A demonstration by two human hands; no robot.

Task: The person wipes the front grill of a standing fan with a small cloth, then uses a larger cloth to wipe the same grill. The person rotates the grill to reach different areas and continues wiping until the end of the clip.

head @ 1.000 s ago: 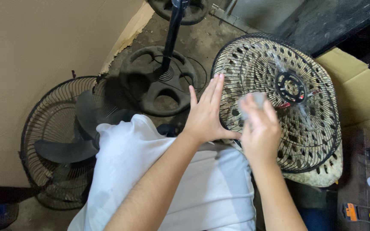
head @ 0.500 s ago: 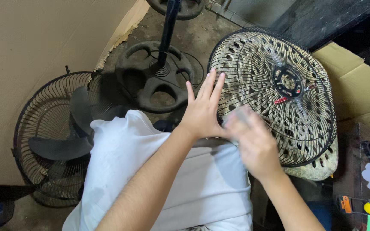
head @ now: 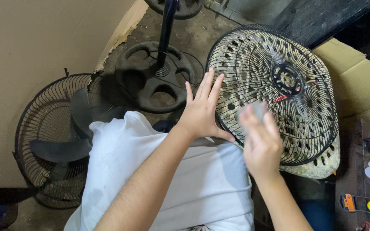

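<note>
A round, dirty fan grille with a black hub leans in front of me, resting against my white-clad lap. My left hand lies flat on the grille's left rim, fingers spread, thumb along the lower edge. My right hand is blurred over the grille's lower middle. Its fingers are closed on a small grey piece; I cannot tell what that piece is. A second, pale grille shows beneath the lower right edge.
A caged fan head with dark blades lies on the floor at the left. A black stand base with its pole sits behind my left hand. Cardboard lines the left side, a cardboard box the right. A yellow-and-black tool lies at bottom right.
My right hand has moved down and to the right across the grille with the grey piece. My left hand has stayed on the rim.
</note>
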